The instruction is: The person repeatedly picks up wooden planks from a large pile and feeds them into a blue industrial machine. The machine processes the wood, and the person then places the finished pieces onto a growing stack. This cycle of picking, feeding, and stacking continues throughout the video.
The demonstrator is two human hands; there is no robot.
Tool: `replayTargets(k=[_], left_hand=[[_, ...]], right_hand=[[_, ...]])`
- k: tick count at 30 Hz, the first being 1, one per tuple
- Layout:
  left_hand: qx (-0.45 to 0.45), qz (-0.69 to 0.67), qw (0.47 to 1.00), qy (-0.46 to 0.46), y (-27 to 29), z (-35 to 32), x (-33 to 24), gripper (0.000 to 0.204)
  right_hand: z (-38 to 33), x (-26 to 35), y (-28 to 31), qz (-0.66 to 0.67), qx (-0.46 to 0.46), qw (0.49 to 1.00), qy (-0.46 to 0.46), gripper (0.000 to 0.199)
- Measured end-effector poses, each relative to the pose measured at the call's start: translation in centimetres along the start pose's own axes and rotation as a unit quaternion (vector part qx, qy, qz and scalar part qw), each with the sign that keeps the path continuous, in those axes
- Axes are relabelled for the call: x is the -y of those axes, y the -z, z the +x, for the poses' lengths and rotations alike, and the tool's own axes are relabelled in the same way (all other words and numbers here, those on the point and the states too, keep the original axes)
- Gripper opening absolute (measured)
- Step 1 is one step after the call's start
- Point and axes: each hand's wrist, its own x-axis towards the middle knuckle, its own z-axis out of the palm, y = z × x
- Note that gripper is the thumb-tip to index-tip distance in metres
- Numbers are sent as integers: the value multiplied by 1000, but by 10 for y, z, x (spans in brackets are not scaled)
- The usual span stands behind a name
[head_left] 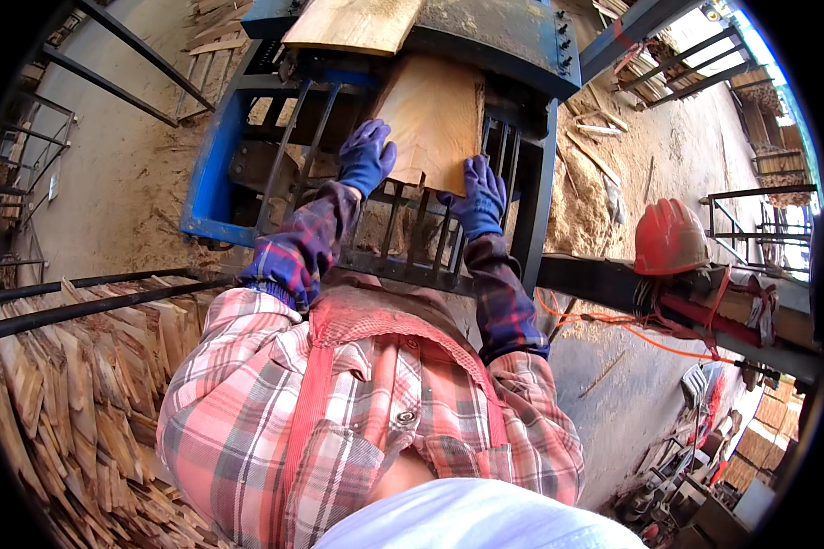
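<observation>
A wide, pale wooden board [435, 114] lies lengthwise on the slatted metal bed of a blue machine [212, 169], its far end under the machine's housing. My left hand [366, 157], in a blue-purple work glove, rests against the board's left edge with fingers stretched forward. At the near right corner is my gloved right hand [479, 195], its fingers extended along the right edge and its thumb reaching across toward the near end. Both hands touch the board from its sides without wrapping round it. A second board [352, 23] lies on top of the housing.
Dark metal bars [398, 215] run through the bed below my hands. To the right a red hard hat [670, 238] sits on a dark beam [595, 279], with an orange cord [632, 328] hanging near it. Stacked wood strips [92, 393] fill the lower left; sawdust [581, 206] covers floor beside the machine.
</observation>
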Motion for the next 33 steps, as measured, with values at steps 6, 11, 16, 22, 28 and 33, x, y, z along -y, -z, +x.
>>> replayTargets(k=[6,11,16,22,28,33], left_hand=[[-40,-453,846,277,-11,73,1,46],[-21,-637,654,408,3,141,41,70],[-68,-733,512,443,-11,162,58,46],[-62,-750,500,428,-29,169,71,45],[-33,-743,520,419,-25,165,73,45],[-29,-747,527,403,-19,161,68,47]], right_hand=[[78,-12,-2,-77,173,978,-88,86],[82,25,0,49,39,997,-48,63],[46,54,0,227,-13,973,-27,49],[26,54,8,273,10,961,-50,45],[-3,83,29,329,21,943,-33,31],[-49,100,30,351,-36,935,23,25]])
